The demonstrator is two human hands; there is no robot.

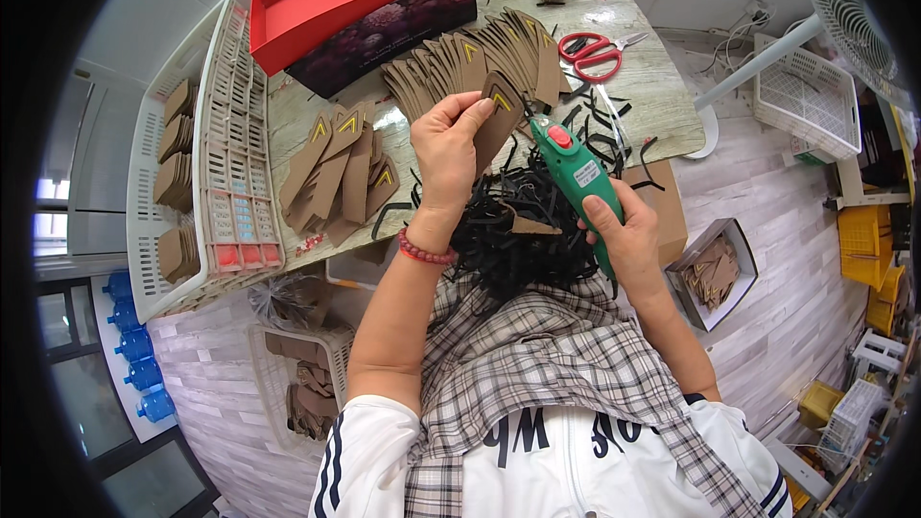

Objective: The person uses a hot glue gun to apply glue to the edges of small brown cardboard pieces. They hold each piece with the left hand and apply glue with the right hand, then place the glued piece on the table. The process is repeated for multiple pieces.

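Note:
My left hand [448,149] pinches a flat brown piece [496,127] with a yellow V-shaped mark and a dark edge. In my right hand [622,230] is a green handheld power tool [578,165] with a red button. Its narrow tip meets or nearly meets the piece's right edge; contact is hard to make out. Below both hands lies a heap of black strips [518,230]. Beyond them stand rows of similar brown pieces [436,72], and a loose pile of them [336,168] lies to the left.
Red-handled scissors [592,59] lie at the table's right. A red-lined box [384,29] stands at the back left, beside a white crate [216,163] holding brown stacks. A fan [849,14] rises at the right. A carton of pieces [712,273] sits on the floor.

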